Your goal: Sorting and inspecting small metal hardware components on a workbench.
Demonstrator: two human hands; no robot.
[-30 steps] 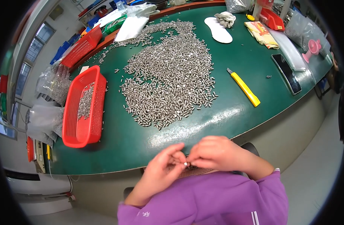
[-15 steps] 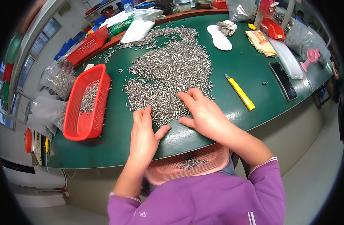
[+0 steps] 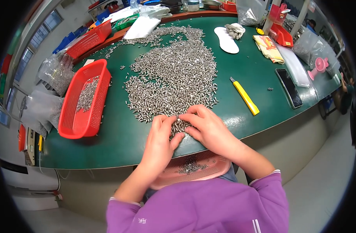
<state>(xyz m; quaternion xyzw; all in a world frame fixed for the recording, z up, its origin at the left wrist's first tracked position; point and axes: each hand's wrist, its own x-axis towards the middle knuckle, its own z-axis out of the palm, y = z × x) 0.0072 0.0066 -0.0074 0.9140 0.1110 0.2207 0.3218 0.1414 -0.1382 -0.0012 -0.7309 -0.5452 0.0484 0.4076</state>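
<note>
Small, shiny metal pins lie in a broad heap (image 3: 174, 73) over the middle of the green table. At its near end, by the table's front edge, my left hand (image 3: 159, 136) and my right hand (image 3: 209, 126) curve toward each other. Their bent fingers and thumbs close around a small clump of pins (image 3: 179, 126), which still rests on the table. The fingertips of both hands nearly meet on the far side of this clump. Below the edge, against my body, a pink perforated basket (image 3: 174, 176) holds some loose pins (image 3: 191, 166).
To the left stands a red perforated basket (image 3: 71, 126) with pins inside, beside clear bags (image 3: 42, 105) of parts. On the right lie a yellow cutter knife (image 3: 246, 98), a phone (image 3: 289, 88) and a white insole (image 3: 225, 40). A red bin (image 3: 282, 35) stands farther back.
Both hands have come together and moved nearer the table's front edge. A small clump of pins now sits between them, drawn toward me from the heap. The whole view has shifted slightly.
</note>
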